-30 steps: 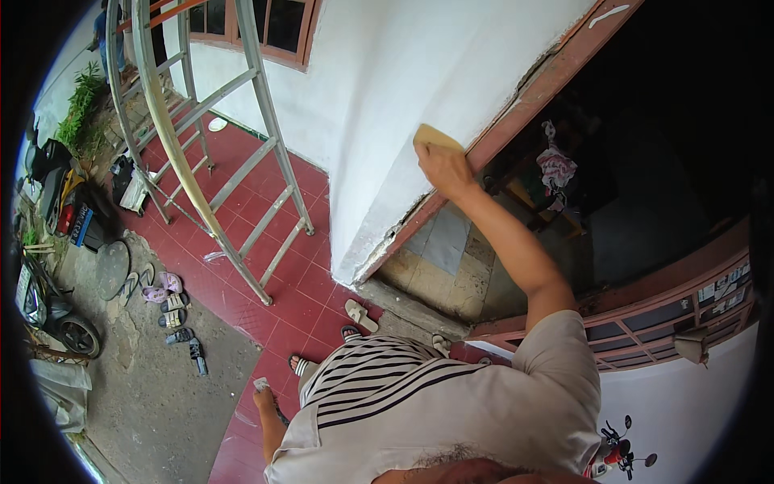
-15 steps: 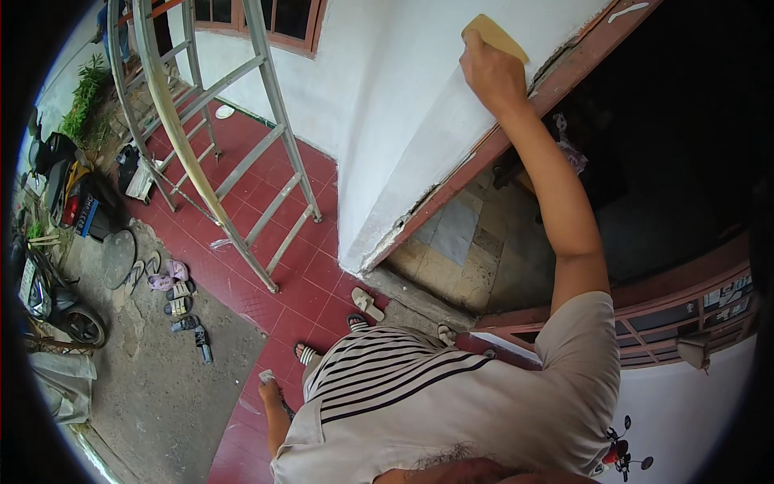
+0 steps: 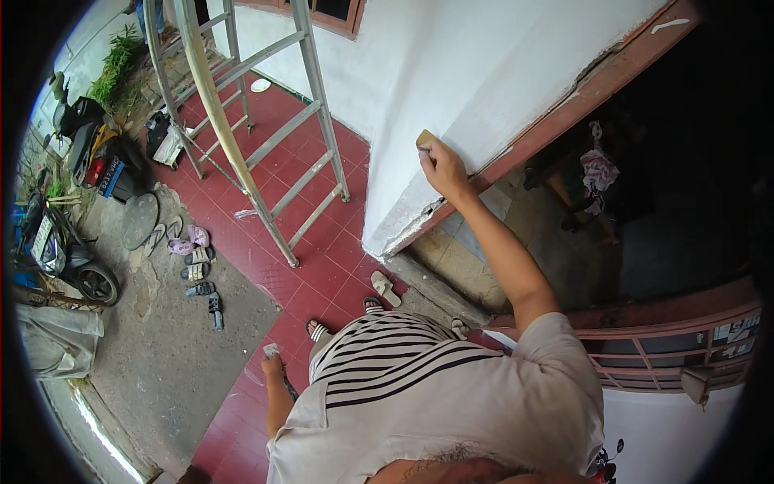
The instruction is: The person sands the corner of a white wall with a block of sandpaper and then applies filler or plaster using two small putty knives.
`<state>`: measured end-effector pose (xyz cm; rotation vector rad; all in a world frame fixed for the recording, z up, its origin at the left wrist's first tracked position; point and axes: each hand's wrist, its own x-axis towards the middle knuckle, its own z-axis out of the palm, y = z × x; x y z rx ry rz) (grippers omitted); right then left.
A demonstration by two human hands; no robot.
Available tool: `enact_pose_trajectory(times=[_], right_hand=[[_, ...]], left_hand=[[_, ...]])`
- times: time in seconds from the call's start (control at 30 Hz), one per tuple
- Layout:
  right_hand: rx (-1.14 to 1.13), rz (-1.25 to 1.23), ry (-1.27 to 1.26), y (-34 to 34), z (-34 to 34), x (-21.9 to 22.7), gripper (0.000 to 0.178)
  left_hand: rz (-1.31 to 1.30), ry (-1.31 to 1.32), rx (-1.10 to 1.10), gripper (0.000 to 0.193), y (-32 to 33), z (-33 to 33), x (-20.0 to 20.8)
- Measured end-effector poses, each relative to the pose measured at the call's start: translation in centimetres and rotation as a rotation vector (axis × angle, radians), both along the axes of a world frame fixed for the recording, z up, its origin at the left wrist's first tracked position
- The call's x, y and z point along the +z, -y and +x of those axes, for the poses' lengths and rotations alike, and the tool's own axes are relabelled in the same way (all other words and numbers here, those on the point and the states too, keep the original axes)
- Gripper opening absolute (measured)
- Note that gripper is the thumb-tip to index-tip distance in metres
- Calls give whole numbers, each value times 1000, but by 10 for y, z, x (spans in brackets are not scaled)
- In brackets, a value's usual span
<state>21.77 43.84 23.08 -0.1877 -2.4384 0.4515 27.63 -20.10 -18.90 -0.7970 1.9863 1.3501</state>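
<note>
My right hand is closed on a tan, flat spreader and holds it at the white wall, close to the reddish-brown door frame. Much of the spreader is hidden by my fingers. Smooth grey-white filler covers the wall strip beside the frame, and a ragged gap runs between wall and frame. Low at my left side, my left hand grips a small greyish-white flat piece, whose kind is too small to make out.
A metal stepladder stands on the red tiled floor at the left of the wall. Sandals lie on the concrete, with parked motorcycles beyond. A raised threshold borders the dark doorway. A loose sandal lies near my feet.
My right hand has moved down along the wall beside the frame with the spreader, toward me. My left hand stays low at my side. The view has shifted slightly.
</note>
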Motion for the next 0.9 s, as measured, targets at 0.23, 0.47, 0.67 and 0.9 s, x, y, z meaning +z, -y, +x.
enact_pose_trajectory(times=[0.23,0.47,0.67,0.9], right_hand=[[237,-1323,-95,44,10,9,6],[342,-1478,-51,69,15,-8,7],[392,-1610,51,83,18,-14,7],[477,-1566,178,98,19,-20,8]], left_hand=[[103,-156,166,22,-53,-44,64],[230,-464,-2,32,-151,-111,187],[665,-443,-211,21,-237,-129,287],[813,-404,-396,34,-306,-135,370]])
